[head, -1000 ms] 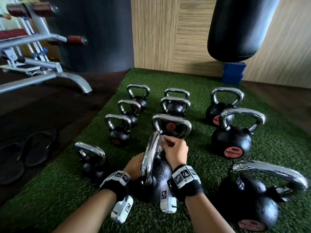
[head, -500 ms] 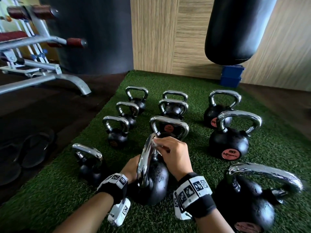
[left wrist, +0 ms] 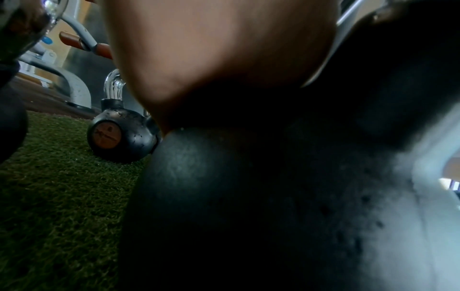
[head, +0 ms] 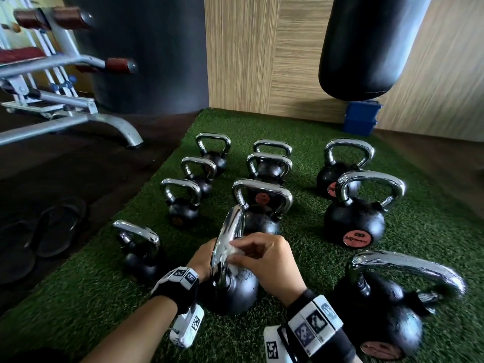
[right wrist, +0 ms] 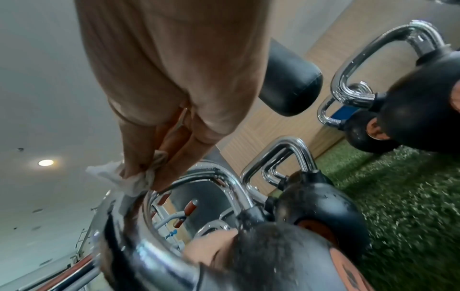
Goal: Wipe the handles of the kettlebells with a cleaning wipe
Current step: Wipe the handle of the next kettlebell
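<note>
The nearest kettlebell, a black ball with a chrome handle, stands on the green turf in front of me. My right hand pinches a crumpled white wipe against the right side of that handle, low on its near part. In the right wrist view the fingertips squeeze the wipe onto the chrome handle. My left hand lies against the ball's left side behind the handle. Its fingers are hidden, and the left wrist view shows only the palm and the ball.
Several more kettlebells stand in rows on the turf: a big one close at the right, a small one at the left. A punching bag hangs over a blue box. A bench frame and sandals sit left.
My right hand has slid the wipe along the handle, from its far top end down toward me. The left hand has stayed against the ball.
</note>
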The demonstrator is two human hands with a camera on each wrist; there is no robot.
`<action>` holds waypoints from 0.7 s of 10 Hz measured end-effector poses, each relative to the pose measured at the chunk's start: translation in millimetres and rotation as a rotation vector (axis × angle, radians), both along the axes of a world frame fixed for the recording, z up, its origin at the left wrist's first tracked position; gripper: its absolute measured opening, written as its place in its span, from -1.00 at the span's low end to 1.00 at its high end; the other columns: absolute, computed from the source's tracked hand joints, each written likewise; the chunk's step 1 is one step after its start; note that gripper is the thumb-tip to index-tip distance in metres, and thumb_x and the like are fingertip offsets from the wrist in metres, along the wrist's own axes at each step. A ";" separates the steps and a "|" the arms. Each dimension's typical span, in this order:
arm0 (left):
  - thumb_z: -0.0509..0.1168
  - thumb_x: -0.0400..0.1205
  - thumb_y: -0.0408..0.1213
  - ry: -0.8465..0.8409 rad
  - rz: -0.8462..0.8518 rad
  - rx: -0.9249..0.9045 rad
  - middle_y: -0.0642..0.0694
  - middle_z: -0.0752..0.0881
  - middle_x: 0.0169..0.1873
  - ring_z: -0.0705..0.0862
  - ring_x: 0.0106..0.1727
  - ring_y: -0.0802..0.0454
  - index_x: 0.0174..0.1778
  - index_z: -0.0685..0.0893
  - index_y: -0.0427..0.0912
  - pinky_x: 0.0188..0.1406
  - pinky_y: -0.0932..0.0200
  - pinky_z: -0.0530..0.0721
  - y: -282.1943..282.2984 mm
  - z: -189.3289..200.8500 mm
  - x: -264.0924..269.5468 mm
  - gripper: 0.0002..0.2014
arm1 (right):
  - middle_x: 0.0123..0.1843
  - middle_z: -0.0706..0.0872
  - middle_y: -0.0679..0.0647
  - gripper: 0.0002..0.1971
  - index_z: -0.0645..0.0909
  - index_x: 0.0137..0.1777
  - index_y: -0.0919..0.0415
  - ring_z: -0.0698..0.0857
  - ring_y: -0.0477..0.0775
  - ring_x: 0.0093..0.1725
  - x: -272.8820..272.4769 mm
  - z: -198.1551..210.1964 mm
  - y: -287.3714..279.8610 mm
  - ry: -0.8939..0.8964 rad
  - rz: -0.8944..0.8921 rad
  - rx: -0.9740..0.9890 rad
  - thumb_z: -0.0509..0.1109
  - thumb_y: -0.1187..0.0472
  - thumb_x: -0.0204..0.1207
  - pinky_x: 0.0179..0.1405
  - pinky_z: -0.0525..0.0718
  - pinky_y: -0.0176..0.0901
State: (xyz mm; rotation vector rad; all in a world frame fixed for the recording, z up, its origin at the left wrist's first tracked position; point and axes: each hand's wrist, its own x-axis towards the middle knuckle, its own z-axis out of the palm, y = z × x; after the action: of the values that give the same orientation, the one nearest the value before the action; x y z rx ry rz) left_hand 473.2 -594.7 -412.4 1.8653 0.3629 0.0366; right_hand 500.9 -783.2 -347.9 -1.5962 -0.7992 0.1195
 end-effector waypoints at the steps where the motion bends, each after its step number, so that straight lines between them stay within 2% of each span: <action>1: 0.43 0.32 -0.06 0.048 0.016 0.008 0.06 0.70 -0.17 0.69 0.00 -0.05 0.10 0.72 -0.28 0.22 -0.02 0.68 1.6 4.0 1.2 -0.50 | -0.18 0.88 -0.01 -0.73 0.82 -0.12 0.13 0.84 -0.08 -0.20 -9.3 -16.0 -2.5 0.071 0.013 -0.030 0.78 0.28 0.20 -0.12 0.76 -0.27; 2: 0.35 0.70 -0.37 0.084 0.050 0.051 -0.22 0.75 0.19 0.69 0.25 -0.18 0.40 0.62 -0.33 0.42 -0.07 0.57 7.3 -10.3 8.8 -0.66 | -0.18 0.87 -0.02 -0.73 0.79 -0.15 0.08 0.84 0.01 -0.19 -19.7 -31.9 -6.4 0.074 0.009 -0.134 0.78 0.18 0.20 -0.07 0.84 0.02; 3: 0.40 0.58 -0.18 0.091 0.014 0.120 -0.31 0.72 0.30 0.69 0.21 -0.13 0.37 0.66 -0.22 0.35 0.01 0.58 9.0 -11.4 9.4 -0.56 | -0.18 0.87 -0.09 -0.75 0.81 -0.16 -0.01 0.84 -0.05 -0.20 -23.1 -42.8 -7.1 0.054 -0.025 -0.120 0.77 0.13 0.21 -0.09 0.83 -0.06; 4: 0.33 0.39 0.01 0.089 0.012 0.159 -0.25 0.73 0.30 0.71 0.28 -0.17 0.40 0.65 -0.29 0.41 -0.04 0.60 10.6 -13.1 10.6 -0.32 | -0.21 0.86 -0.21 -0.75 0.82 -0.17 -0.18 0.82 -0.14 -0.21 -26.1 -50.9 -4.9 0.009 -0.073 -0.133 0.75 0.14 0.24 -0.16 0.75 -0.32; 5: 0.32 0.34 0.06 0.093 0.031 0.152 -0.25 0.73 0.32 0.70 0.30 -0.15 0.39 0.67 -0.30 0.42 0.00 0.59 11.8 -13.9 10.7 -0.27 | -0.20 0.84 -0.27 -0.71 0.81 -0.24 -0.34 0.81 -0.21 -0.20 -23.9 -50.2 -6.4 0.023 -0.057 -0.200 0.75 0.15 0.27 -0.19 0.67 -0.45; 6: 0.43 0.26 0.14 0.083 0.035 0.164 -0.24 0.75 0.25 0.72 0.30 -0.19 0.36 0.67 -0.28 0.40 -0.14 0.65 13.1 -14.6 10.9 -0.21 | -0.14 0.83 -0.13 -0.80 0.85 -0.15 -0.16 0.78 -0.19 -0.15 -4.8 -38.4 -8.6 -0.052 0.061 -0.303 0.72 0.16 0.32 -0.15 0.64 -0.46; 7: 0.55 0.36 0.05 0.096 -0.018 0.236 -0.24 0.75 0.18 0.74 0.23 -0.20 0.27 0.67 -0.22 0.32 -0.13 0.69 12.1 -14.6 10.0 -0.38 | -0.03 0.73 -0.05 -0.80 0.85 0.05 0.12 0.74 -0.06 -0.04 14.9 -24.7 1.6 -0.109 0.177 -0.455 0.65 0.28 0.42 -0.04 0.69 -0.29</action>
State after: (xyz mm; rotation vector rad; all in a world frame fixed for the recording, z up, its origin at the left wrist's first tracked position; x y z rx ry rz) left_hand 483.2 -582.6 -427.0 2.1091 0.4224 -0.0234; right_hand 515.9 -781.5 -372.6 -1.9678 -1.0511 0.3651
